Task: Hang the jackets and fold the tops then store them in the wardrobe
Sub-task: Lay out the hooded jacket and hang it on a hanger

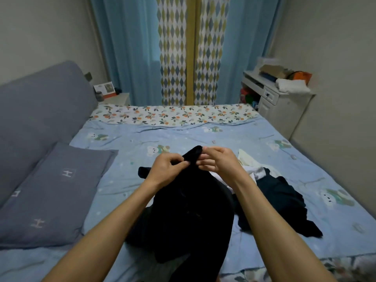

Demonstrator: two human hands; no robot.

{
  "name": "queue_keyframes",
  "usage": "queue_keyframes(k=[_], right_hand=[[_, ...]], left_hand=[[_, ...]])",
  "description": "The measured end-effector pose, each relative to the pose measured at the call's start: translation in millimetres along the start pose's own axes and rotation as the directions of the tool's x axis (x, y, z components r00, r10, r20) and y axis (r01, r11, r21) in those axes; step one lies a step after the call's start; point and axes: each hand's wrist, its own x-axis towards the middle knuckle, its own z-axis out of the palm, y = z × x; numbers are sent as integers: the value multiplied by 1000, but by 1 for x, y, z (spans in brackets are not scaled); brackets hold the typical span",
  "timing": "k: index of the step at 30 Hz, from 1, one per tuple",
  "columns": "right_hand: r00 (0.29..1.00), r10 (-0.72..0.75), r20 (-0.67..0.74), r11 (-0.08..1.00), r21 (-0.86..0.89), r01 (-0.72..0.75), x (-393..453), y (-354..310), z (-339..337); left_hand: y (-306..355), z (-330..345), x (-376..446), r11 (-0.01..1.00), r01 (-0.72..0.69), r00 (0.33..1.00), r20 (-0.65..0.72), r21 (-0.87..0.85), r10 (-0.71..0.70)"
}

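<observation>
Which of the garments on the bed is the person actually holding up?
The black garment in the middle: both hands pinch its top edge. The dark one and the white one lie untouched to its right.

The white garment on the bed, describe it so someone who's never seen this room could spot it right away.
Start at the blue bed with its cartoon-print cover. Near its middle, the left hand and right hand lift a black garment. Just to the right of them lies the white garment, crumpled, partly under a dark garment; it is the only pale piece in that heap.
</observation>
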Motion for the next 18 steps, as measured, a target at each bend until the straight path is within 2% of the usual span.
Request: queue_keyframes(k=[2, 3, 5, 7, 9, 11, 14, 16, 18], right_hand=[[999, 12, -42, 998, -53, -14, 5, 16, -13], [998, 10, -65, 986, -163, -21, 11, 27, -23], [997, -11, -74, 895, -445, -23, 23, 51, -44], [996, 83, -41, 769, -633, -90, 28, 63, -54], [970, 241, 18, 655, -741, -149, 32, 65, -60], [926, 376, 35, 609, -763, -218, 34, 64, -61], [874, 474, 104, 682, -671, -290, 42, 81, -60], [850, 479, 220, 767, -576, -283, 45, 93, -61], [862, 389, 326, 817, -554, -159, 41, 95, -59]], left_hand=[[-3, 7, -6, 994, 35, 997, -62, -108, -42], [-1, 12, -9, 989, 58, 996, -66, -139, -68], [4, 21, -13, 977, 107, 993, -34, -184, -115], [7, 25, -15, 964, 133, 991, -4, -230, -137], [10, 29, -12, 952, 148, 988, -3, -267, -155], [10, 34, -7, 947, 153, 984, -41, -282, -171], [7, 41, -1, 920, 174, 958, -156, -350, -240], [4, 44, 2, 892, 194, 924, -229, -407, -306], [-2, 48, 5, 862, 222, 891, -264, -457, -369]])
